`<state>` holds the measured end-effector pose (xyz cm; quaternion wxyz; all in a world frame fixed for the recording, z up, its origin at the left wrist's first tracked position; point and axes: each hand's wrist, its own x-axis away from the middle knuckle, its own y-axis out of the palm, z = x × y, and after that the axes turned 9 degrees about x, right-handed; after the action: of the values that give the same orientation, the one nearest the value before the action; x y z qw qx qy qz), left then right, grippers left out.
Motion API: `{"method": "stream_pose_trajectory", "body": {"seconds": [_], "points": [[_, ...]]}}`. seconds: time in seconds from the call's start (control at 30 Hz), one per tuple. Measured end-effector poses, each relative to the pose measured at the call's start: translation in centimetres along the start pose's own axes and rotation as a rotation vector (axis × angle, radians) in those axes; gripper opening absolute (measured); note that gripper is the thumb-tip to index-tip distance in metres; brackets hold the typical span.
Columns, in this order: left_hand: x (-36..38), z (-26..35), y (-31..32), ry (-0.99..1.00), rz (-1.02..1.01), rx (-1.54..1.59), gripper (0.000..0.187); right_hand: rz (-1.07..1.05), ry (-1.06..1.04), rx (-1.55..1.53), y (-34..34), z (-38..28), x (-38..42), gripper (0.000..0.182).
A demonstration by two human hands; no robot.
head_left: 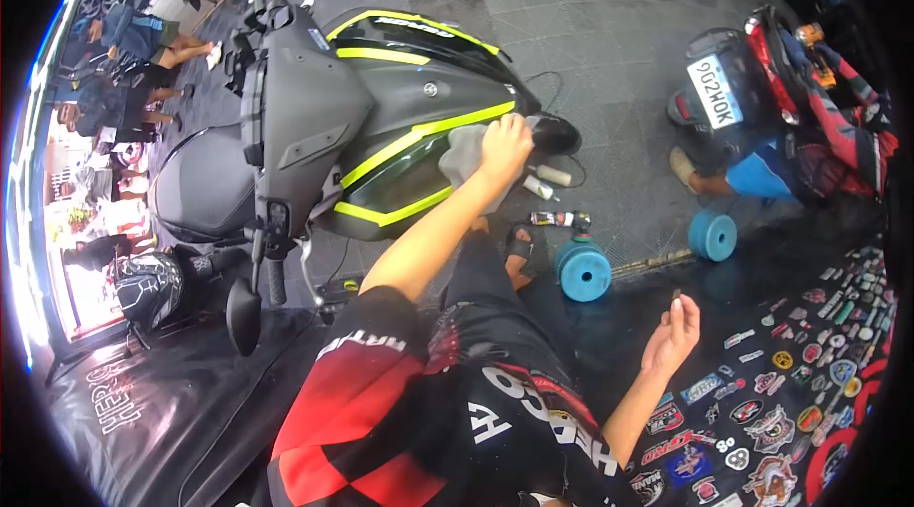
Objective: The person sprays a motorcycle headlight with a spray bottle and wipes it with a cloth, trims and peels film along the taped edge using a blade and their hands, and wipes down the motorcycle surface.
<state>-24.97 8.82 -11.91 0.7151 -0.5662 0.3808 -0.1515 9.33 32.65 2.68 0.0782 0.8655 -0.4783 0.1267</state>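
Note:
My left hand [506, 147] is closed on a grey cloth [463, 157], which rests against the front body panel of a dark grey scooter [400, 93] with bright yellow-green stripes. Part of the cloth hangs below the fingers over the glossy black panel. Out to the right, away from the scooter, my right hand [670, 343] is raised with thumb and fingers pinched together. A small dark piece [677, 294] shows at its fingertips, too small to name.
Two blue cylinders [583, 271] [712, 237] stand on the floor, near a spray can [558, 218] and small bottles [552, 176]. A crouching person [790, 174] is by another scooter [719, 88] at right. A helmet [149, 290] sits at left; a sticker-covered surface [762, 393] lies lower right.

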Motion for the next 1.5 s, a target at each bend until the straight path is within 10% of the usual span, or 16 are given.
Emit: {"method": "stream_pose_trajectory", "body": {"seconds": [0.43, 1.1, 1.5], "points": [[14.3, -5.1, -22.2, -0.593, -0.101, 0.081, 0.033, 0.003, 0.14, -0.102, 1.1, 1.6, -0.1, 0.015], [-2.1, 1.0, 5.5, -0.164, -0.106, -0.039, 0.01, 0.132, 0.114, -0.124, 4.7, -3.9, 9.2, 0.014], [1.7, -0.7, -3.5, -0.132, -0.352, -0.188, 0.014, 0.285, 0.114, -0.188, 0.3, -2.9, 12.4, 0.018]]}}
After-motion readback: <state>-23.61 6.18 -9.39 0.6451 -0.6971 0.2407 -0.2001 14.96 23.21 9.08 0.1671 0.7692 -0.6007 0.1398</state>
